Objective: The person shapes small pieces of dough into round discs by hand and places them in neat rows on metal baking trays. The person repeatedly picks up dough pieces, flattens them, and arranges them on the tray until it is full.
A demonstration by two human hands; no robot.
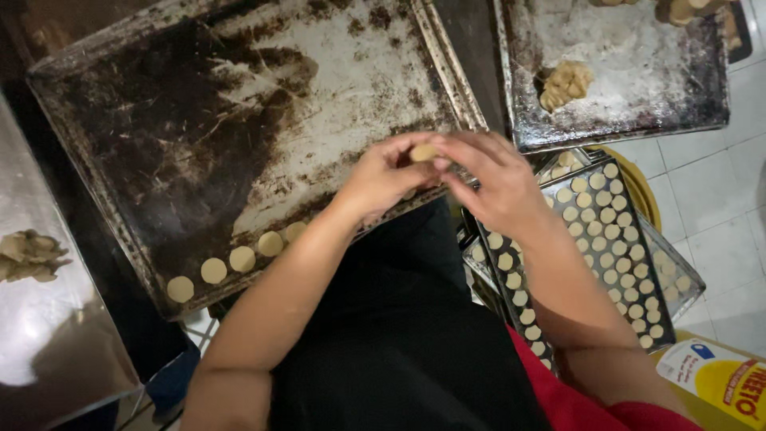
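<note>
My left hand [381,179] and my right hand [491,179] meet over the near edge of a big, worn, dark baking tray [239,120]. Together their fingertips pinch a small pale ball of dough [423,152]. Along the tray's near rim lies a short row of several flat round dough discs [239,259], to the left of my left forearm.
A second floured tray [638,88] at the upper right carries a lump of dough [566,84]. Below my right hand, stacked trays [606,247] hold many dough discs. A metal surface [48,335] at the left bears another dough lump [28,254]. A yellow package [722,383] sits at the lower right.
</note>
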